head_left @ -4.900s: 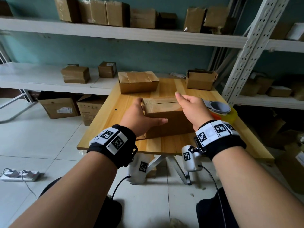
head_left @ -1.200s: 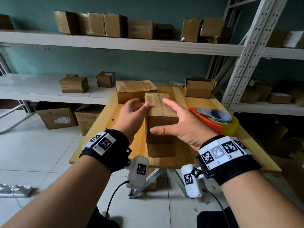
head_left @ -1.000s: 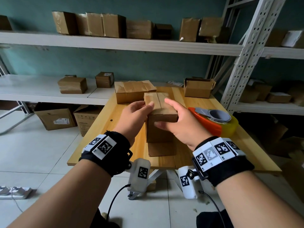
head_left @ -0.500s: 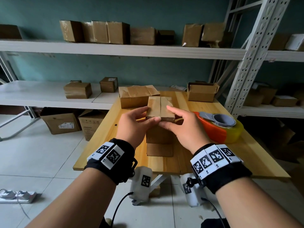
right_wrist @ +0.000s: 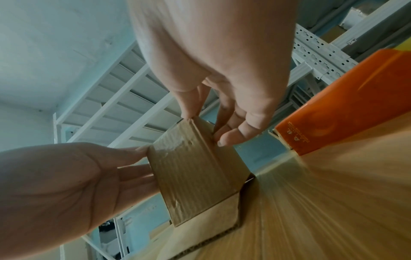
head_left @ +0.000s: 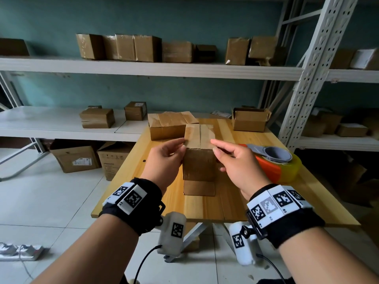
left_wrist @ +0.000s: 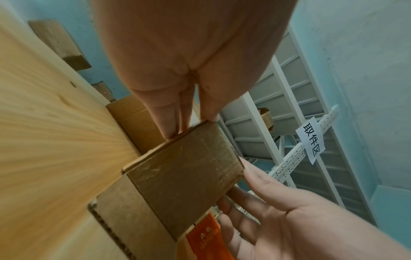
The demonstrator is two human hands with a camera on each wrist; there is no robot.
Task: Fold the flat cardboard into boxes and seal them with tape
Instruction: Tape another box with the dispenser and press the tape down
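Note:
A small brown cardboard box (head_left: 199, 162) stands upright on the wooden table (head_left: 256, 193), its top (head_left: 200, 136) closed under clear tape. One bottom flap (head_left: 199, 187) lies flat on the table toward me. My left hand (head_left: 181, 146) has straight fingers (left_wrist: 171, 128) touching the box's upper left edge. My right hand (head_left: 215, 147) is at the upper right edge: thumb (right_wrist: 189, 112) on the top corner, loosely bent fingers (right_wrist: 233, 135) against the right side. Neither hand grips the box (left_wrist: 184, 176) (right_wrist: 195, 176). An orange tape dispenser (head_left: 272, 162) with a yellowish roll lies just right of my right hand.
A larger taped box (head_left: 170, 125) sits right behind the small one, and an open box (head_left: 250, 119) at the table's back right. White shelves (head_left: 143, 68) carry several boxes. A perforated metal post (head_left: 307, 78) rises at the right. Cartons (head_left: 78, 158) stand on the floor at left.
The box, which lay flat between my hands 4.9 s ago, now stands on end. Over the last second my right hand left its front face and both hands shifted to its top edges.

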